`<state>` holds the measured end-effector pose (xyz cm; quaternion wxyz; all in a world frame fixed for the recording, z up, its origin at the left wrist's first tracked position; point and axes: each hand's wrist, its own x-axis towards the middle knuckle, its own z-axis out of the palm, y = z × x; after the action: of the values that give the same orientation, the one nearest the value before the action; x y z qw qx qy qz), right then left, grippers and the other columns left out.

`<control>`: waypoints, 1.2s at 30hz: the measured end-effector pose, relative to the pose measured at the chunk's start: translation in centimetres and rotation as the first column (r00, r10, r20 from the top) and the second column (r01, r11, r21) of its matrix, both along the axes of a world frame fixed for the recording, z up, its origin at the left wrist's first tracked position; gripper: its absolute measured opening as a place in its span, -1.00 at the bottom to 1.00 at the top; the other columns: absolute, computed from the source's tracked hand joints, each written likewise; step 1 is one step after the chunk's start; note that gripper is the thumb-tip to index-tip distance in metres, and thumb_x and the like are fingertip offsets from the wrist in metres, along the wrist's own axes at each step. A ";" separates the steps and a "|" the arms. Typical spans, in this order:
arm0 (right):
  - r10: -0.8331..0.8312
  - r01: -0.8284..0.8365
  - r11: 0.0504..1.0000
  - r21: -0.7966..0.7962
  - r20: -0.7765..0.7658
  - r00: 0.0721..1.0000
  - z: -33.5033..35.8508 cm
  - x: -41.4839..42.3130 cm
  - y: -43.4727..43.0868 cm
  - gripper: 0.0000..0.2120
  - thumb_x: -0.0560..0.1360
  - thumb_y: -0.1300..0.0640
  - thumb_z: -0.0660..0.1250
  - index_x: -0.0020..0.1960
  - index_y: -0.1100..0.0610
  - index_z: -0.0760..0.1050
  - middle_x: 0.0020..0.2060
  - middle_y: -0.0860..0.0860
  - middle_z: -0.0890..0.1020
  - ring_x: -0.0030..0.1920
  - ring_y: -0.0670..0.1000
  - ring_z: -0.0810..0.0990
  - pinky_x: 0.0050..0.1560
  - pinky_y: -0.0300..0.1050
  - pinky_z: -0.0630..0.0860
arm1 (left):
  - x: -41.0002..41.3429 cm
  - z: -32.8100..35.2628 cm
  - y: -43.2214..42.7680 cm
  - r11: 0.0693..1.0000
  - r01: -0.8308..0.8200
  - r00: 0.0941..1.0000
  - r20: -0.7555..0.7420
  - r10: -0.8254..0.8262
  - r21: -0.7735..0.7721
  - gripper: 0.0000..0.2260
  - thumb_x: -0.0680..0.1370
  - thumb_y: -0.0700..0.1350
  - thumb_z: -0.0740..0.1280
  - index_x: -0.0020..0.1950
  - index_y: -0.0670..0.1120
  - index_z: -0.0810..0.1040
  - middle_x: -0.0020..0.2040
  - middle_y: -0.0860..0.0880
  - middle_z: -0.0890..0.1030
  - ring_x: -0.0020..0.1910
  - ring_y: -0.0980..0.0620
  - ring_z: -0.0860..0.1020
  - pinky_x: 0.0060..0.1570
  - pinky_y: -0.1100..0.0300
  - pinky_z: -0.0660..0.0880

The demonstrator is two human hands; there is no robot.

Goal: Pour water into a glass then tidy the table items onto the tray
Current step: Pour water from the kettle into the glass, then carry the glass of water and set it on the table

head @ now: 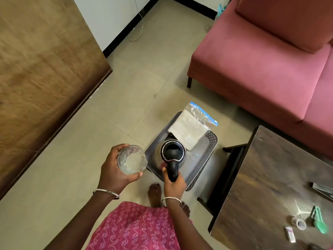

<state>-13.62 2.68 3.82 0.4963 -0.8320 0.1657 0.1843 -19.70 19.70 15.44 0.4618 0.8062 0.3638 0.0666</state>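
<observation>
My left hand (112, 170) holds a clear glass (132, 159) upright, just left of the tray; a little water shows at its bottom. My right hand (173, 184) grips the black handle of an electric kettle (172, 153) with a black lid and steel body. The kettle stands or hovers over the near left part of a grey perforated tray (203, 159) on the floor; I cannot tell if it touches. A clear zip bag (191, 127) with a blue seal and white contents lies across the tray's far end.
A dark wooden table (270, 186) at the right holds a green brush (318, 221), a small clear cup (299, 223), a white packet (290, 234) and spilled white powder. A pink sofa (261, 56) stands behind it. A wooden panel (45, 78) fills the left. My bare feet are below the tray.
</observation>
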 end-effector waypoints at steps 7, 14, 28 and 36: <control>-0.173 0.176 0.984 -0.015 -0.274 0.946 0.8 0.1 3.0 -0.66 0.38 -0.10 0.53 -0.12 0.19 0.64 -0.28 0.13 0.67 -0.22 0.12 0.62 -0.22 -0.14 0.45 | -0.6 0.2 -0.4 1.000 -0.001 1.000 0.007 0.000 0.025 -0.15 0.05 -0.12 0.70 0.26 0.00 0.41 0.19 0.09 0.52 0.14 0.02 0.52 0.09 0.12 0.55; -0.337 0.411 0.910 0.055 -0.480 0.810 1.7 1.5 7.3 -0.50 0.33 -0.07 0.57 0.07 0.28 0.60 -0.06 0.17 0.71 -0.01 0.22 0.69 0.04 0.04 0.59 | -2.0 0.5 -0.6 0.999 -0.022 1.000 0.017 0.021 0.025 -0.14 0.05 -0.10 0.70 0.28 0.00 0.40 0.22 0.05 0.52 0.17 -0.02 0.52 0.12 0.01 0.57; -0.137 0.534 0.767 0.355 -0.723 0.677 5.2 1.9 8.5 -0.66 0.41 0.29 0.49 0.12 0.28 0.46 -0.10 0.19 0.60 -0.07 0.14 0.57 0.05 0.13 0.61 | -4.0 1.0 -1.4 0.999 -0.040 0.998 0.045 0.040 -0.005 -0.16 0.05 -0.14 0.70 0.25 0.06 0.40 0.19 0.09 0.53 0.16 0.01 0.53 0.12 0.02 0.56; 0.041 0.329 0.872 0.361 -0.726 0.686 8.3 0.5 1.3 -0.91 0.54 0.32 0.27 -0.12 0.23 0.51 -0.30 0.09 0.54 -0.35 0.00 0.50 -0.33 -0.20 0.50 | -3.9 2.4 -4.5 0.999 0.037 0.998 0.056 -0.037 0.009 -0.17 0.03 -0.11 0.69 0.22 0.08 0.40 0.14 0.13 0.52 0.10 0.08 0.53 0.05 0.17 0.53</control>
<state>-13.14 3.96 12.17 0.5897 -0.5342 0.3629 0.4851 -23.61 15.19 17.85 0.4698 0.8124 0.3355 0.0821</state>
